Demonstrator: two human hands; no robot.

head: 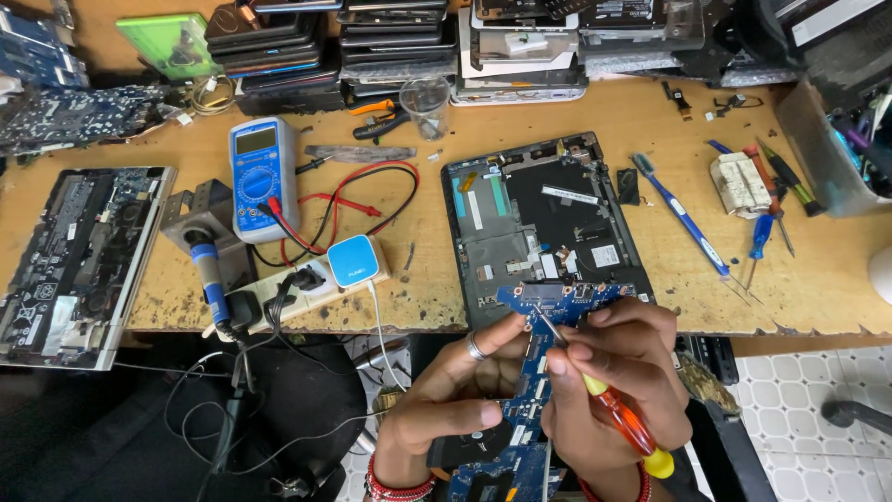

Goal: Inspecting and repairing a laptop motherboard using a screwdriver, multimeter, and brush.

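A blue circuit board (548, 302) is held up in front of me, below the table edge. My left hand (446, 400), with a ring on one finger, grips the board from its left side. My right hand (618, 372) holds a screwdriver with an orange and yellow handle (632, 423). Its metal tip touches the upper part of the board. Just beyond the board lies an opened black laptop base (544, 218) on the wooden table (818, 288).
A blue multimeter (258, 177) with red and black leads, a soldering iron in its stand (206, 270) and a power strip (297, 284) sit to the left. Another opened laptop (79, 260) lies far left. A blue toothbrush (683, 218) and small screwdrivers (771, 200) lie right. Stacked laptops (390, 42) line the back.
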